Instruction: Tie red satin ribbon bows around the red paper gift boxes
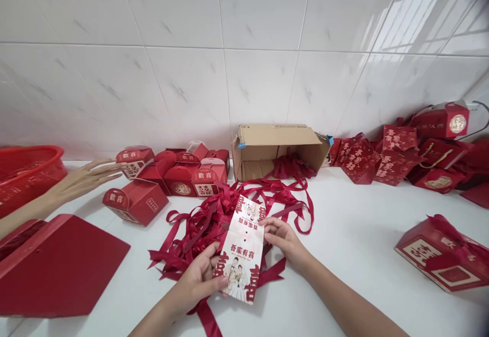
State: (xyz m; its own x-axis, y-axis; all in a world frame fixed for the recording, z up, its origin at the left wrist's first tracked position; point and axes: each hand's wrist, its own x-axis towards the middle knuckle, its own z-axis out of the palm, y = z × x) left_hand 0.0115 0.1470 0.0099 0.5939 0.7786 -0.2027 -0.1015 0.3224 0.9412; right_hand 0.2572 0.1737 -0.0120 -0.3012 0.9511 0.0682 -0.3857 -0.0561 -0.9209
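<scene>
A long white and red printed card (244,253), with a wedding couple drawn at each end and small holes across its middle, is held up in front of me. My left hand (204,278) pinches its lower left edge, thumb on the printed face. At the upper right edge, the fingers of my right hand (284,240) grip the same card. Beneath and behind it lies a tangled heap of dark red ribbons (198,227), partly covered by the card. One ribbon end hangs toward the table's front.
An open cardboard box (278,135) with ribbon inside stands by the wall. Red gift boxes (145,202) cluster left, beside another person's hand (91,174). A red basin (30,174) and a red sheet (64,270) lie far left. More boxes (359,158) and a ribbon-tied box (443,255) are right.
</scene>
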